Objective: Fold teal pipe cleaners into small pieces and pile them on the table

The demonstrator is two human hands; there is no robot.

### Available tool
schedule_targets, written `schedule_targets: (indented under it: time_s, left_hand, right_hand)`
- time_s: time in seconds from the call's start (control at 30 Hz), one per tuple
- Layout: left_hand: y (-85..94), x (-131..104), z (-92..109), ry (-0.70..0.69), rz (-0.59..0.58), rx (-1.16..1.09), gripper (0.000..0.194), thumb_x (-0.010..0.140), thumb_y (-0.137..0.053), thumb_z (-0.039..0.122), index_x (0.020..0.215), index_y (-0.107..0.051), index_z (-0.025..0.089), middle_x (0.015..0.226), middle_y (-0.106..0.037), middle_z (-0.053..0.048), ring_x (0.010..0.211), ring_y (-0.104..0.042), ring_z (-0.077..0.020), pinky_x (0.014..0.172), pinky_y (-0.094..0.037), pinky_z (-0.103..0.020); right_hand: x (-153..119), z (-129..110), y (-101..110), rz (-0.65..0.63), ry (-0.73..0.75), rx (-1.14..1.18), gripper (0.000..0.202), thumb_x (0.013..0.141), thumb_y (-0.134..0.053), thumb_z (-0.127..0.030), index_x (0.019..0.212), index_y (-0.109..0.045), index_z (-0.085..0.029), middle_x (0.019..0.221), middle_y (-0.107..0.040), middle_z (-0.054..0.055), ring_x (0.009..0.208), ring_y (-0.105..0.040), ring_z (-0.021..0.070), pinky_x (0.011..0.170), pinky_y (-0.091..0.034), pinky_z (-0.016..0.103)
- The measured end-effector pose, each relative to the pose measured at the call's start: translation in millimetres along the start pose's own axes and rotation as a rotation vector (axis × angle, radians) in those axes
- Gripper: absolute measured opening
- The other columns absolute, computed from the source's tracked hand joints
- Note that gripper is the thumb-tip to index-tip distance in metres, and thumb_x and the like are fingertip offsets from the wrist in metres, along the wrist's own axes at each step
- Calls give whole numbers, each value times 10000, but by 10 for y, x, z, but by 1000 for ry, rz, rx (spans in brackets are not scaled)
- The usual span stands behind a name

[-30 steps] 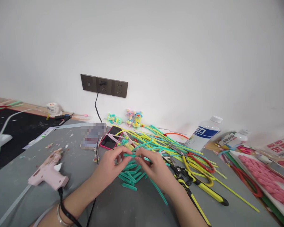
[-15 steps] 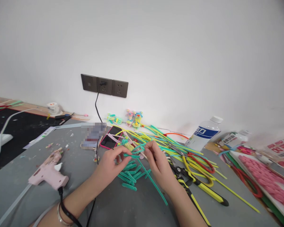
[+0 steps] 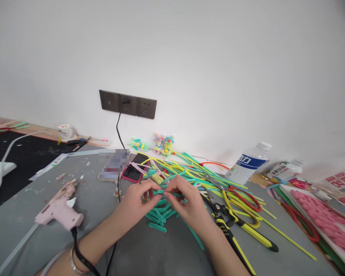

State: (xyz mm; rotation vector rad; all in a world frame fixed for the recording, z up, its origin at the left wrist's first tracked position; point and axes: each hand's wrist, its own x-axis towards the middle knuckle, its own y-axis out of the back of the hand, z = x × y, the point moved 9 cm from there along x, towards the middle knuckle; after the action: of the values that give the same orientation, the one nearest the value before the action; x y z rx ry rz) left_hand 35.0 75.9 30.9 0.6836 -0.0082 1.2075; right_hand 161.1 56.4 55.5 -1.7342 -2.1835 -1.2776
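Both hands meet at the middle of the table over a teal pipe cleaner (image 3: 160, 191). My left hand (image 3: 141, 197) pinches its left end between thumb and fingers. Close beside it, my right hand (image 3: 184, 199) is closed on the same pipe cleaner, thumb against fingertips. A long teal stem (image 3: 194, 234) slants out below the right hand; whether it joins the held piece is hidden. Short cut teal pieces (image 3: 158, 219) lie in a pile just under the hands. Behind the fingers sits a small yellow and teal pipe-cleaner figure (image 3: 154, 175).
A pink glue gun (image 3: 60, 211) with a black cord lies left. Yellow-black wire strippers (image 3: 232, 218), red-handled scissors (image 3: 247, 197) and long yellow and teal pipe cleaners (image 3: 264, 220) spread right. A bottle (image 3: 250, 163), a phone (image 3: 135, 168) and finished figures (image 3: 167, 145) stand farther back.
My right hand has moved left and down, its fingertips now almost against the left hand's. The left hand has hardly moved.
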Motion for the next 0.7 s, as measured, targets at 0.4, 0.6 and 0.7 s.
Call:
schedule_targets:
  time_s: [0.4,0.6,0.7]
  left_hand:
    - [-40,-29,-61,9,-21,-4,52,860,-624,189,884,-670,181,764,-680,9,643,-592,-132,621,-447,-210]
    - [-7,-45,-35,-13,15,-18,50,884,-643,227,914,-633,188,811,-672,8,684,-609,-136,643,-462,-209]
    - [-3,-38,-5,-31,19,-34,42,897,-625,224,916,-636,189,817,-676,7,701,-619,-136,661,-473,-209]
  right_hand:
    - [-16,46,-61,-38,-16,4,143,948,-570,-125,835,-563,-212,786,-537,10,683,-483,154,594,-357,255]
    - [-7,30,-30,-22,-13,14,136,947,-578,-130,840,-566,-214,777,-529,5,678,-486,150,590,-363,248]
    - [0,5,-22,-24,-5,15,136,947,-559,-113,857,-568,-215,790,-535,9,684,-491,150,589,-367,247]
